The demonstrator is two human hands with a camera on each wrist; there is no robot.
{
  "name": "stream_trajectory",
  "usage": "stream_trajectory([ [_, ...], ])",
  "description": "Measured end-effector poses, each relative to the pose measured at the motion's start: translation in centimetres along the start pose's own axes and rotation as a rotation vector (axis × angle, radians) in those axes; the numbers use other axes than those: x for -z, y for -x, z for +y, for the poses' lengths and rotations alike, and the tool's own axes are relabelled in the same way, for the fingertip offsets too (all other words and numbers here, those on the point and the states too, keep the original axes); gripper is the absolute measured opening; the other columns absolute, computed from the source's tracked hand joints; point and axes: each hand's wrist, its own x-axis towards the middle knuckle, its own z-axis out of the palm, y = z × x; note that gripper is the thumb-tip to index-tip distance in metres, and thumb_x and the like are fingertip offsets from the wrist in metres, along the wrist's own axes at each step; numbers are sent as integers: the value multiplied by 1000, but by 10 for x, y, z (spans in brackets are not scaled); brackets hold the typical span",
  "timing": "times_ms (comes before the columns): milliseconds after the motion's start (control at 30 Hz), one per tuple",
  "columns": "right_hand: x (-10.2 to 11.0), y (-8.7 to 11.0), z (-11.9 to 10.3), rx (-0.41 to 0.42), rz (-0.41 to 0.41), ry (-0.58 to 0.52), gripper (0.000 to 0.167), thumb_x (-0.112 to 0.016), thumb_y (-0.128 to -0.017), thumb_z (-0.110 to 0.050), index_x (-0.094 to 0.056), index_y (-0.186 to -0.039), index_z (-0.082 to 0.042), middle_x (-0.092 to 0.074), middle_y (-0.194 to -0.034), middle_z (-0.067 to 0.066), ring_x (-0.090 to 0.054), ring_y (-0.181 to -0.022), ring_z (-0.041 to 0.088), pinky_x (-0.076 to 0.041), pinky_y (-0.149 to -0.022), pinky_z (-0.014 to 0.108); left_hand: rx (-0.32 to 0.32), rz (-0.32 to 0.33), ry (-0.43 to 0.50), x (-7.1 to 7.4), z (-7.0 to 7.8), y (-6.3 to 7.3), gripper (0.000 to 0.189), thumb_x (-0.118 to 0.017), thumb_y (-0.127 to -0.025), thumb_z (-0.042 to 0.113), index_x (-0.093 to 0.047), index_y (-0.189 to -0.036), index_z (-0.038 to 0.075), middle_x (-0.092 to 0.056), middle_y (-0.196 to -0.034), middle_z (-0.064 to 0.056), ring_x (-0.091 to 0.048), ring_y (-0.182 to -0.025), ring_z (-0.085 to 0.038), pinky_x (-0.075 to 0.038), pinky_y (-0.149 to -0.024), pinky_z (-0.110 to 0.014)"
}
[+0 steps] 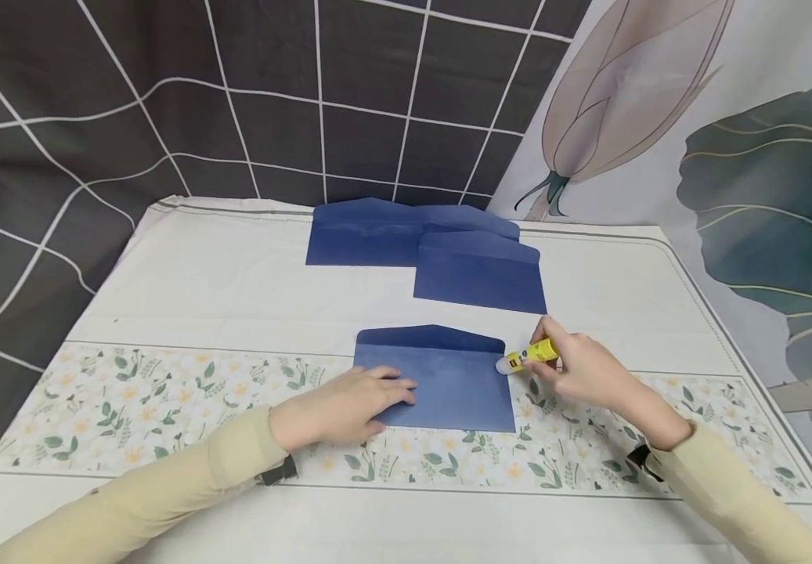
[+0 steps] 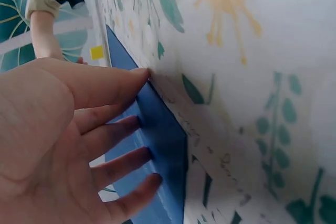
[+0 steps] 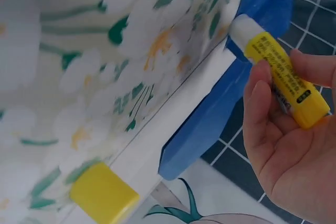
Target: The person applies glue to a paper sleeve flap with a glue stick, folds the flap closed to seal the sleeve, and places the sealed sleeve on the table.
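Note:
A dark blue envelope (image 1: 448, 388) lies on the floral cloth with its flap folded open at the far side. My left hand (image 1: 356, 403) rests on its left part, fingers spread; the left wrist view shows the thumb (image 2: 126, 80) at the near edge of the blue paper (image 2: 165, 129). In my right hand (image 1: 582, 364) is a yellow glue stick (image 1: 534, 356), held between thumb and fingers. Its whitish tip meets the envelope's right edge, just below the flap fold. The right wrist view shows the uncapped glue stick (image 3: 286, 74) tilted against the blue paper.
Several more blue envelopes (image 1: 479, 270) lie overlapping at the table's back edge, flaps open. A yellow cap (image 3: 105, 192) sits on the cloth near my right hand. A dark checked curtain (image 1: 258, 94) hangs behind the table (image 1: 222, 266), a floral one at right.

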Motion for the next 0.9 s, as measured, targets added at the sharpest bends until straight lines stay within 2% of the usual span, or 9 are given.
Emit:
stream_trajectory([
  [100,3,1,0,-2,-4,-97,24,-65,-87,-11,-47,-103,-7,-53,-64,-1,-40,-48,6,-38,-46,22,-14,12,10,0,-2,0,44,-68,-87,13,-58,-130,17,-49,-146,-1,-41,-137,-26,-38,-108,-53],
  [200,4,-1,-1,-32,10,-261,23,-65,-86,-8,-47,-100,-4,-53,-74,4,-45,-55,9,-41,-46,23,-22,13,11,1,-4,-1,47,-69,-85,13,-58,-130,18,-50,-145,-1,-43,-136,-25,-38,-108,-52],
  [333,0,-9,-5,-72,85,-451,27,-67,-88,-10,-45,-100,0,-56,-79,8,-47,-59,9,-41,-47,23,-21,14,58,4,-8,-4,58,-73,-80,14,-54,-135,19,-52,-142,0,-47,-131,-23,-37,-110,-47],
  [433,-4,-17,-8,-66,148,-582,29,-66,-89,-7,-43,-103,4,-59,-87,4,-55,-65,7,-46,-53,22,-17,35,113,8,-12,-10,65,-78,-76,17,-53,-136,19,-55,-137,0,-49,-126,-20,-38,-110,-44],
  [533,-8,-28,-10,-50,174,-705,32,-61,-92,-4,-42,-114,9,-61,-94,-3,-63,-75,7,-54,-64,21,-8,108,154,15,-17,-17,67,-81,-74,21,-54,-135,20,-56,-134,0,-49,-125,-20,-36,-111,-45],
  [667,-14,-46,-10,-79,147,-807,35,-55,-96,-9,-43,-122,11,-64,-94,-12,-67,-84,5,-57,-79,24,25,232,176,25,-24,-28,74,-86,-68,23,-55,-135,19,-52,-141,1,-42,-132,-21,-32,-113,-49],
  [733,-17,-56,-11,-116,122,-851,34,-55,-97,-14,-45,-121,9,-65,-92,-11,-67,-86,3,-56,-81,24,44,260,170,29,-28,-33,82,-88,-64,26,-52,-137,17,-49,-145,1,-39,-135,-22,-30,-113,-51],
  [800,-20,-65,-11,-152,93,-889,34,-54,-98,-18,-45,-120,7,-66,-91,-10,-67,-86,3,-56,-83,23,63,255,157,31,-31,-38,93,-90,-61,30,-46,-142,14,-46,-147,-2,-38,-136,-23,-31,-113,-51],
  [900,-24,-78,-13,-199,44,-957,36,-53,-99,-19,-43,-121,7,-67,-91,-4,-67,-85,4,-55,-82,21,92,206,131,31,-34,-43,108,-91,-58,36,-37,-147,11,-42,-151,-6,-36,-138,-26,-31,-113,-51],
])
